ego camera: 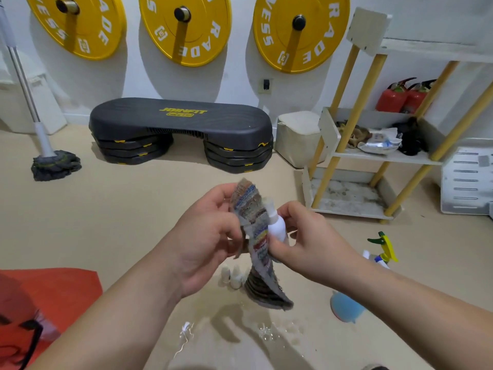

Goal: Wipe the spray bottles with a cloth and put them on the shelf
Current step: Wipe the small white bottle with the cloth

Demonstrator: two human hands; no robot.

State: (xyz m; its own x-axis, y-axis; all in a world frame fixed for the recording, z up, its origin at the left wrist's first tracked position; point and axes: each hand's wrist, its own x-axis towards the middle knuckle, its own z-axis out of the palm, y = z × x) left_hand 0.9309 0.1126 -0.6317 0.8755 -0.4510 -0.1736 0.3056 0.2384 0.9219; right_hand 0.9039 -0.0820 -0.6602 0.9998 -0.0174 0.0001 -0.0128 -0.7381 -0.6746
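At the centre of the frame, above the floor [133,209], both hands work on one item. The right hand [306,244] grips a small white spray bottle [277,228] round its lower body, nozzle up, which leaves the shoulder and cap exposed. The left hand [210,236] pinches a striped cloth [246,206] and lays it against the bottle's left side; the free end hangs down. This hold probably lets the bottle turn against the cloth. Wiping appears to be in hand, with shelving not yet done.

Below the hands, small white bottles [231,276] stand on the floor. A trigger spray bottle [384,248] and a blue bottle [345,307] lie at lower right, near the shelf [378,157]. Spilled water [266,332] at bottom centre may be a slip hazard.
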